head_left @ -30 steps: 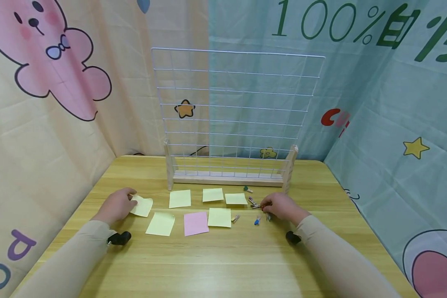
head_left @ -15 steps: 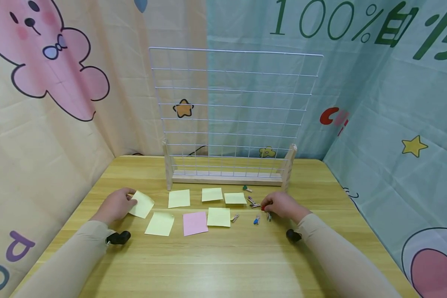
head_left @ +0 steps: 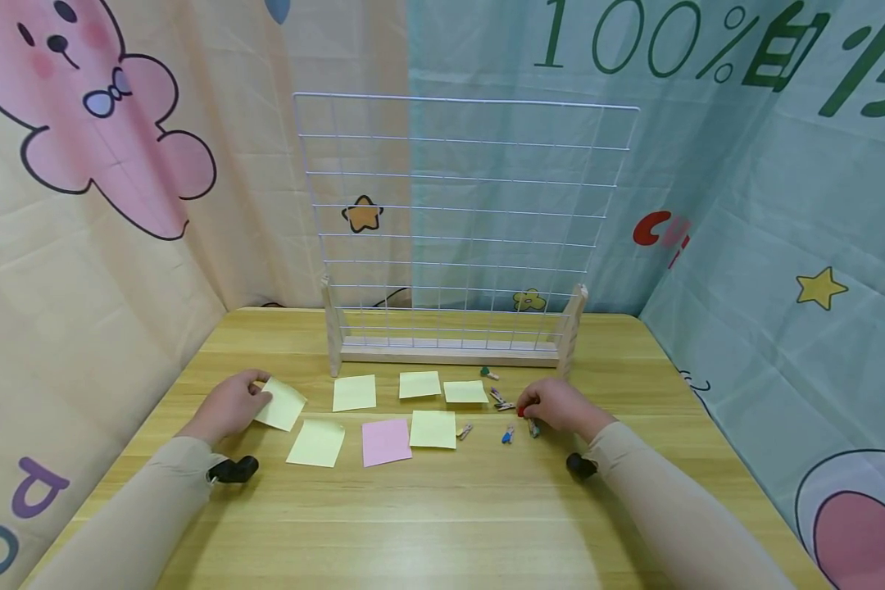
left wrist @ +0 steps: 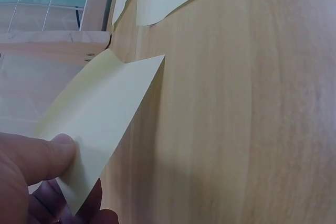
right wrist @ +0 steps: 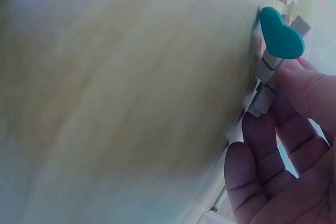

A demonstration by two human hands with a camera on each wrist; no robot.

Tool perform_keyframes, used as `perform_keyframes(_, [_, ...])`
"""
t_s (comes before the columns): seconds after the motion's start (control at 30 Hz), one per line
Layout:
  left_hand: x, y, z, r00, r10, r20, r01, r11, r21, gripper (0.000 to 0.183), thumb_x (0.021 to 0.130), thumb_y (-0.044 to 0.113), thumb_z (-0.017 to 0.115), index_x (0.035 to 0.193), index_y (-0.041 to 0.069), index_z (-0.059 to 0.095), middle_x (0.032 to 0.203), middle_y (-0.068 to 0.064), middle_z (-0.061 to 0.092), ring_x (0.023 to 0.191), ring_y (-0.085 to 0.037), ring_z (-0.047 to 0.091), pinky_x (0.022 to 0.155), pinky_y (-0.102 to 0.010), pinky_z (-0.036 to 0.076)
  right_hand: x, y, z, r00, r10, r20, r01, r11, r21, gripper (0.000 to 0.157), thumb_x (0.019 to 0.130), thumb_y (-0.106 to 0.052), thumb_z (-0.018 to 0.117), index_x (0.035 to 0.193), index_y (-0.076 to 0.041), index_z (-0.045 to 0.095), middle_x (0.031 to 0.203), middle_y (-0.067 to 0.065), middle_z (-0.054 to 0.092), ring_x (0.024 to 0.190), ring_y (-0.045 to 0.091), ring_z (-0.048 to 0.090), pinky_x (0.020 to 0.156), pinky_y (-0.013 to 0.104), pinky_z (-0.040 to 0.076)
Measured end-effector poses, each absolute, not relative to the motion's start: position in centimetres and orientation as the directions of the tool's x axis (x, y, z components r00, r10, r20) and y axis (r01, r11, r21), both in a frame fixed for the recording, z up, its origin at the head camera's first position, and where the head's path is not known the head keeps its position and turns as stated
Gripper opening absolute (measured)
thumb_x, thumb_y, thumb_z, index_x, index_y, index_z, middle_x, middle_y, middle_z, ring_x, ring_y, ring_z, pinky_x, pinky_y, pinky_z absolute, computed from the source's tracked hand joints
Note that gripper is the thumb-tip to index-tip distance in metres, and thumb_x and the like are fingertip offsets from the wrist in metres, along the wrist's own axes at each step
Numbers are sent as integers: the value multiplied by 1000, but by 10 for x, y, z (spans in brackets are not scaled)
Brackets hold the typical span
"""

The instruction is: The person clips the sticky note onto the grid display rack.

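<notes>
Between thumb and fingers, my left hand (head_left: 229, 403) pinches the left edge of a pale yellow sticky note (head_left: 283, 406). The left wrist view shows this note (left wrist: 107, 103) tilted, its far side raised over the wood. My right hand (head_left: 556, 407) is down among small clothespins at the right and pinches a red clothespin (head_left: 521, 412), mostly hidden by the fingers. Close by the thumb in the right wrist view lies a wooden clothespin with a teal heart (right wrist: 282, 38). A blue clothespin (head_left: 507, 436) lies just left of that hand.
Several yellow notes (head_left: 315, 443) and a pink note (head_left: 387, 442) lie across the table (head_left: 383, 524). Behind them stands a white wire grid (head_left: 457, 264) on a wooden base (head_left: 450, 358). More clothespins (head_left: 497, 399) lie between notes and right hand. Printed curtains enclose the table.
My left hand has lifted and tilted the yellow note a little, shifting it slightly right. At my right fingertips the red clothespin shows more plainly; that hand has hardly moved.
</notes>
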State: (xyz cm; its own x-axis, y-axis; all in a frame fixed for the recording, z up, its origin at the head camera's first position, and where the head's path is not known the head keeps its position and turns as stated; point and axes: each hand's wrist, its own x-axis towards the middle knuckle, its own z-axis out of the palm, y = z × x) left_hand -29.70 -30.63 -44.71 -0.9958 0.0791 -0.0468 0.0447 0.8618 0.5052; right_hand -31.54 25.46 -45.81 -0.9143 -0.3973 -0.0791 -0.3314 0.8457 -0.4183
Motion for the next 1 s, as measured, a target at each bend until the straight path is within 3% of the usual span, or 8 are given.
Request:
perform_keyframes(0.23, [-296, -307, -446, -997, 75, -23, 53, 856, 514, 42, 108, 23, 55, 138, -5, 59, 121, -27, 67, 101, -37, 64, 86, -50, 53, -319, 256, -459, -917, -390, -81, -311, 826, -470, 10, 98, -8, 72, 95, -15, 79, 92, -5, 76, 85, 10, 62, 84, 35, 55])
perform_keyframes(0.43, [-297, -308, -447, -998, 69, 12, 64, 846, 529, 39, 110, 28, 53, 132, -3, 64, 129, -30, 66, 114, -45, 64, 96, -60, 51, -319, 256, -457, -926, -366, -95, -266, 810, -523, 13, 99, -9, 71, 110, -7, 77, 99, 0, 76, 88, 11, 64, 87, 38, 58])
perform_keyframes(0.63, [-297, -306, -444, -999, 46, 16, 48, 825, 563, 45, 112, 37, 49, 132, -1, 64, 133, -27, 66, 115, -41, 62, 96, -57, 50, -320, 253, -453, -938, -333, -94, -232, 806, -544, 22, 103, -11, 65, 121, -2, 74, 105, 5, 76, 89, 14, 64, 85, 37, 58])
perform_keyframes(1.0, [-301, -289, -431, -997, -7, 74, 42, 765, 643, 47, 111, 42, 50, 130, 4, 69, 135, -23, 68, 111, -35, 61, 91, -47, 49, -316, 238, -440, -943, -334, -3, -271, 770, -577, 20, 102, -12, 66, 117, -2, 75, 108, 7, 76, 95, 16, 68, 86, 39, 60])
